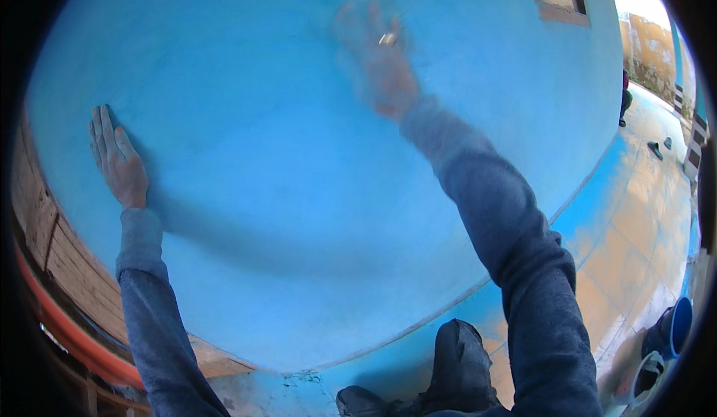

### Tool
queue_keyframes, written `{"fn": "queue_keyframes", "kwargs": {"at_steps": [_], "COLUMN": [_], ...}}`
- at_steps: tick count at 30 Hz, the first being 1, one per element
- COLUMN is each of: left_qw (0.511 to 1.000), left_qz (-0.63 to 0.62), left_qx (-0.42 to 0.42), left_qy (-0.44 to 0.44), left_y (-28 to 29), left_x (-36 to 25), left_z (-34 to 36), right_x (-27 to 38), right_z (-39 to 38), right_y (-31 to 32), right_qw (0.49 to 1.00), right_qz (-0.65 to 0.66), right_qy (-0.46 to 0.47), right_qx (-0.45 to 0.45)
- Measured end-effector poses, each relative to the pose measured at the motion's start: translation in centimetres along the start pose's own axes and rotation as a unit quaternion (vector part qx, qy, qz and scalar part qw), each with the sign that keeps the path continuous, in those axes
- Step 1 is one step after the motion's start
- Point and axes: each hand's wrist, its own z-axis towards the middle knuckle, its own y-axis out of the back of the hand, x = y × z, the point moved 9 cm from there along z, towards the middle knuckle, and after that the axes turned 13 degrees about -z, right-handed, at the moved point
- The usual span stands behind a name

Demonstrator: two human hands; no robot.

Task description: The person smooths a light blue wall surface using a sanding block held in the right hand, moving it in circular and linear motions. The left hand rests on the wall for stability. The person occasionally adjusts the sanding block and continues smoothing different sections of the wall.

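Note:
A bright blue wall [269, 170] fills most of the view, with faint darker smudges across its upper part. Flat against its left side lies my left hand [121, 164], fingers stretched out, with pale dust on the skin and nothing held. Farther up and to the right, my right hand [382, 66] is at the wall, smeared by motion. A small shiny spot shows on it, and whether anything is under the palm cannot be made out. Both arms wear dark sleeves with dusty cuffs.
Wooden boards [82, 267] and an orange-red curved edge [82, 338] border the wall at left. A window frame [565, 15] sits upper right. Tiled floor [627, 252] runs along the right, with blue buckets [678, 327], a pale bucket [647, 378] and dark shoes [656, 150].

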Motion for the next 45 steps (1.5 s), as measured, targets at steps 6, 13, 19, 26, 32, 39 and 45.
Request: {"fn": "queue_keyframes", "kwargs": {"at_steps": [6,13,19,26,32,39,45], "left_qw": [0.999,1.0,1.0,1.0,0.999,1.0,1.0], "left_qz": [0.023,0.02,-0.004,-0.017,-0.034,-0.026,-0.015], "left_qx": [0.012,-0.001,-0.006,0.012,0.0,0.006,0.003], "left_qy": [0.02,0.003,0.006,0.003,-0.006,-0.009,-0.006], "left_y": [0.2,0.6,-0.2,0.2,-0.6,0.1,0.2], "left_x": [-0.7,-0.4,-1.7,-1.8,-1.5,-1.4,-1.0], "left_z": [0.3,0.4,0.2,0.4,0.5,0.4,0.3], "right_x": [-6.1,1.1,-12.2,-3.3,-15.7,-3.8,-12.4], "right_z": [-4.6,-4.5,-6.7,-8.3,-9.0,-16.1,-12.4], "right_y": [-0.1,-0.8,0.8,1.3,0.6,0.5,0.3], "right_qw": [0.995,0.995,0.974,0.999,0.975,0.988,0.966], "right_qz": [0.04,-0.056,0.028,0.025,-0.038,0.072,0.034], "right_qy": [-0.09,0.052,-0.223,-0.01,-0.219,-0.071,-0.254], "right_qx": [0.036,0.065,0.008,0.027,-0.01,0.113,0.016]}}
